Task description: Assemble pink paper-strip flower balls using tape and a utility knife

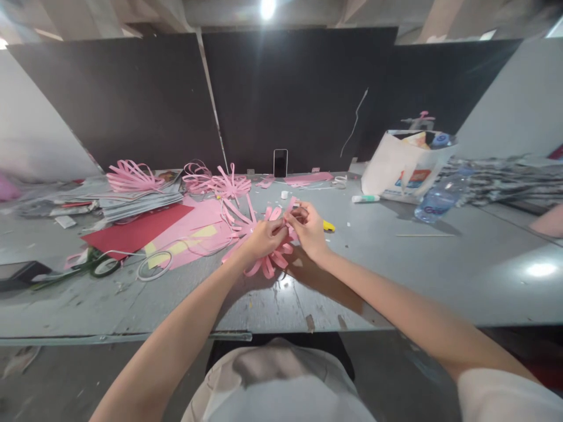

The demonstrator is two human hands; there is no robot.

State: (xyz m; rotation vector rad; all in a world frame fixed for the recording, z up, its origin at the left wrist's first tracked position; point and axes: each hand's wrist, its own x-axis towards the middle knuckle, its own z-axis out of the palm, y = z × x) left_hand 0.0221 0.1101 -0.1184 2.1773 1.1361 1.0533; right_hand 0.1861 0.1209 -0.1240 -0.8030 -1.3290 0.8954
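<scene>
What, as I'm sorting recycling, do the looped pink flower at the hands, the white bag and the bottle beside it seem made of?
Looped pink flower: probably matte paper, in thin curled strips. White bag: smooth, perhaps coated paper or plastic; stiff sides. Bottle: likely clear, glossy plastic, see-through with highlights.

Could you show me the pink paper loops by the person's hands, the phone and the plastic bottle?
Pink paper loops (pixel 267 266): head view, on the lower loops.
Phone (pixel 280 163): head view, middle of its dark screen.
Plastic bottle (pixel 441 198): head view, on its clear side.
</scene>
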